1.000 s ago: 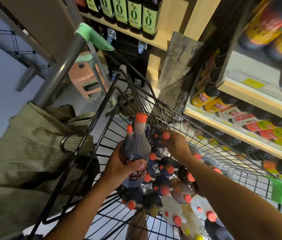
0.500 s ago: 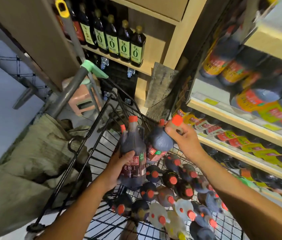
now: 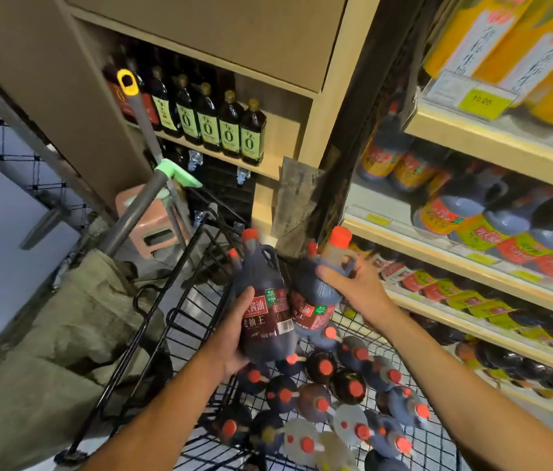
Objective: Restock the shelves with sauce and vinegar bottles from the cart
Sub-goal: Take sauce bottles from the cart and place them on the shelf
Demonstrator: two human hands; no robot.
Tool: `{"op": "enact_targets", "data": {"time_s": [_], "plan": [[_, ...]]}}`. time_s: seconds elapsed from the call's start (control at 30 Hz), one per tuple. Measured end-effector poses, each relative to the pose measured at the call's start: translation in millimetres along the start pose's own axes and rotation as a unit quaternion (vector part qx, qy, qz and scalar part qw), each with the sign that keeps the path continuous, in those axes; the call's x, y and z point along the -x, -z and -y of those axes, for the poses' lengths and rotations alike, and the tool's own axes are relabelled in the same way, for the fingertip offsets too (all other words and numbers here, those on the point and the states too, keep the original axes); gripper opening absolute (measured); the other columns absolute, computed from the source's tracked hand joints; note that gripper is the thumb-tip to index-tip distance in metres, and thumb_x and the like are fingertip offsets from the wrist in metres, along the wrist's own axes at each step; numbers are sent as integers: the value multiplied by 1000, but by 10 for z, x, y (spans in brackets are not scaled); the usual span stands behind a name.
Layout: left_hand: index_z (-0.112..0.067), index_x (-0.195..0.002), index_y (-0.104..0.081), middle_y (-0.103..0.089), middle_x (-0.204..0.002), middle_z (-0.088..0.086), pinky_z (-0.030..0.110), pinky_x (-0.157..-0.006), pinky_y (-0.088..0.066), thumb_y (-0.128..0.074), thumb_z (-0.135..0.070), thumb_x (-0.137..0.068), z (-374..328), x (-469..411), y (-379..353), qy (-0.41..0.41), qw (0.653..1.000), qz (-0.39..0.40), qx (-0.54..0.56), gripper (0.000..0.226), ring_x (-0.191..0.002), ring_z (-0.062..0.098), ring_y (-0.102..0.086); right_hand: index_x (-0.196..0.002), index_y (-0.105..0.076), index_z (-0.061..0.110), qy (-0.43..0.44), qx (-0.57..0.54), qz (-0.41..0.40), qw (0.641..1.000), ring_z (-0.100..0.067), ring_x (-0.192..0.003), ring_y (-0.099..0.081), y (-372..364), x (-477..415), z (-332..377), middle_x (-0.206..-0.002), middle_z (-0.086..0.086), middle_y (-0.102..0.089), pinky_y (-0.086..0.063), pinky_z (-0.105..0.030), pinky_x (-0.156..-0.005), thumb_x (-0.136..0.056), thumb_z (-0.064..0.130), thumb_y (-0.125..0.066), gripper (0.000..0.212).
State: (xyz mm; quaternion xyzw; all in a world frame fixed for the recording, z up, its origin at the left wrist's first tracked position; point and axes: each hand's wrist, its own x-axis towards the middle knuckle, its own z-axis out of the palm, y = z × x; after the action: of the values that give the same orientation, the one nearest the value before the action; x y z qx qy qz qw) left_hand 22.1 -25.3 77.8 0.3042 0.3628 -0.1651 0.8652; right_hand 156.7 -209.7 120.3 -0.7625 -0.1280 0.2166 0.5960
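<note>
My left hand grips a dark soy sauce jug with a red cap and dark red label, held upright above the black wire cart. A second jug peeks out behind it. My right hand holds another dark jug by its shoulder and handle, tilted, right beside the first. Several more red-capped bottles, dark and clear, stand in the cart below. The wooden shelves on the right carry rows of dark sauce bottles with red and yellow labels.
A far shelf holds tall dark bottles with green labels. A grey pole with a green clip leans by a pink stool. A bulky olive sack sits left of the cart. Yellow bottles fill the top right shelf.
My right hand lifted a jug out of the cart and brought it up beside the one in my left hand. Both hands rose and the view tilted up toward the shelves.
</note>
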Motion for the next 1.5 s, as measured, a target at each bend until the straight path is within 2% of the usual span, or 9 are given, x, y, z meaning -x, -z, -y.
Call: {"op": "enact_targets", "data": {"time_s": [0.07, 0.23, 0.37, 0.53, 0.7, 1.03, 1.2, 1.33, 1.5], "plan": [[-12, -136, -59, -70, -128, 18, 48, -104, -48, -56, -56, -82, -39, -25, -30, -8, 1000, 11, 8, 70, -121, 33, -64, -112, -59, 21, 3, 17, 8, 1000, 9, -95, -64, -11, 40, -2, -104, 10, -70, -49, -14, -80, -67, 36, -85, 54], [-14, -136, -60, -69, -129, 18, 55, -111, -43, -52, -62, -85, -135, -70, -15, -1, 999, 31, -4, 71, -120, 35, -65, -137, -36, 26, 19, 79, 77, 994, 6, -120, -52, 53, -38, 30, -132, 8, -49, -46, -14, -91, -65, 6, -94, 94], [-11, -139, -57, -67, -131, 21, 50, -107, -47, -59, -61, -80, -198, -72, -38, 1, 999, 34, -25, 77, -126, 37, -61, -133, -51, 20, -7, 29, 26, 999, -10, -116, -65, -55, -17, -10, -124, 3, -68, -56, -33, -94, -62, 21, -94, 83], [-12, -139, -57, -68, -130, 21, 50, -105, -49, -76, -64, -70, -258, -32, -165, -9, 997, 55, -59, 89, -122, 36, -64, -135, -50, 15, -22, -39, -52, 998, 0, -109, -66, -137, 89, 95, -122, 6, -67, -53, -17, -84, -59, 36, -84, 86], [-13, -140, -55, -68, -130, 21, 48, -92, -57, -96, -63, -44, -313, 20, -390, -18, 987, 103, -121, 115, -118, 36, -68, -128, -59, 13, -32, -63, -94, 993, -19, -110, -69, 114, 193, 130, -117, -4, -73, -56, -45, -97, -60, 36, -87, 77], [-8, -126, -63, -75, -114, 20, 38, -70, -63, -101, -57, -28, 215, 176, -1294, -81, 965, 158, -195, 116, -95, 30, -76, -120, -61, 27, -41, -120, -178, 976, -11, -96, -73, 1160, 1233, 136, -107, 5, -75, -57, -26, -77, -59, 38, -87, 67], [-8, -136, -56, -73, -115, 21, 47, -83, -62, -95, -55, -49, 794, 338, -1742, -105, 942, 174, -269, 106, -99, 37, -73, -129, -58, 23, -30, -141, -231, 962, -26, -107, -71, 1700, 2073, -44, -118, -5, -74, -58, -42, -89, -56, 45, -86, 81], [-15, -139, -55, -75, -117, 15, 48, -90, -58, -85, -39, -76, 1445, 582, -2144, -116, 929, 183, -302, 74, -106, 34, -73, -126, -59, 27, -27, -167, -276, 946, -22, -103, -72, 2062, 2851, -162, -116, -2, -74, -57, -32, -82, -54, 44, -84, 78], [-12, -140, -53, -72, -121, 21, 55, -96, -56, -97, -60, -44, 2295, 843, -2567, -107, 909, 235, -328, 117, -107, 38, -72, -122, -61, 25, -22, -180, -339, 923, -21, -99, -73, 2515, 3872, -354, -109, 0, -77, -59, -33, -81, -50, 43, -85, 78]]}}
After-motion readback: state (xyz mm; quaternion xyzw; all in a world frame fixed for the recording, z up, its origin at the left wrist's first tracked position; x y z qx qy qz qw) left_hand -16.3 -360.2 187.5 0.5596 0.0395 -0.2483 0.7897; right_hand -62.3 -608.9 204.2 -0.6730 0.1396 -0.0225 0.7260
